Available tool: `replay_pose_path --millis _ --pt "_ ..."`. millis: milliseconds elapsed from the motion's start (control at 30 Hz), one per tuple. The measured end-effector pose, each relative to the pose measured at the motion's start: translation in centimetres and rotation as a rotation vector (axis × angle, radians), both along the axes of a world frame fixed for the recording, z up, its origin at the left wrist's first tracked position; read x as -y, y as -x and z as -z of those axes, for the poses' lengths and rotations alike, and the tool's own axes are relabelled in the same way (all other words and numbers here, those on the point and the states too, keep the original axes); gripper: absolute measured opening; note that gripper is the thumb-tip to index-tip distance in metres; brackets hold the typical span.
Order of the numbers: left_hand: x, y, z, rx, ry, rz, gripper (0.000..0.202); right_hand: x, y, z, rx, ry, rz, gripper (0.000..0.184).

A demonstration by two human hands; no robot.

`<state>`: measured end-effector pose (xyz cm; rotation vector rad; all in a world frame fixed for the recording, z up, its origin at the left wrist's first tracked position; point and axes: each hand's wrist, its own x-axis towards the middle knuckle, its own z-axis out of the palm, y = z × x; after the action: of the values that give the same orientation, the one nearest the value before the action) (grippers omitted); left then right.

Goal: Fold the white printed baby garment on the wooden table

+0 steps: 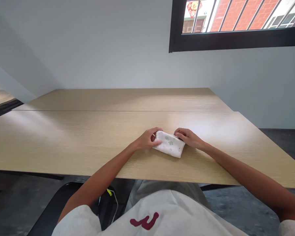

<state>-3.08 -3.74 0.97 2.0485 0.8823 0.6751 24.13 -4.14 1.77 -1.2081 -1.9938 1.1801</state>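
Head view: near the front edge of the table (64, 141), the left hand (147, 139) pinches one end of a folded white cloth (169, 145) while the right hand (189, 138) grips the other; light, even tension should keep its layers flat and aligned.

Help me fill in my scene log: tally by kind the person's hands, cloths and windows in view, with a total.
Hands: 2 (left hand, right hand)
Cloths: 1 (white printed cloth, with both hands on it)
Windows: 1 (dark-framed window, partly in view)
Total: 4
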Motion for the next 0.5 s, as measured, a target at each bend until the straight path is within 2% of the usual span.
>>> replay_pose_path --millis 100,267,400,500 --pt "0.3 -0.4 -0.1 0.011 -0.007 0.052 0.048 -0.2 -0.3 -0.4 0.028 0.091 -0.085 0.037" --pt "0.7 -0.5 -0.5 -0.001 -0.004 0.102 0.043 -0.5 -1.2 -1.0 0.045 0.137 -0.284 0.041" --pt "0.8 -0.6 -0.8 -0.014 -0.009 0.114 0.042 -0.6 -1.5 -1.1 0.09 0.124 -0.297 0.04" --pt "-0.2 -0.1 -0.3 0.003 0.029 0.098 0.043 -0.5 -1.5 -1.1 0.17 0.083 -0.295 0.034"
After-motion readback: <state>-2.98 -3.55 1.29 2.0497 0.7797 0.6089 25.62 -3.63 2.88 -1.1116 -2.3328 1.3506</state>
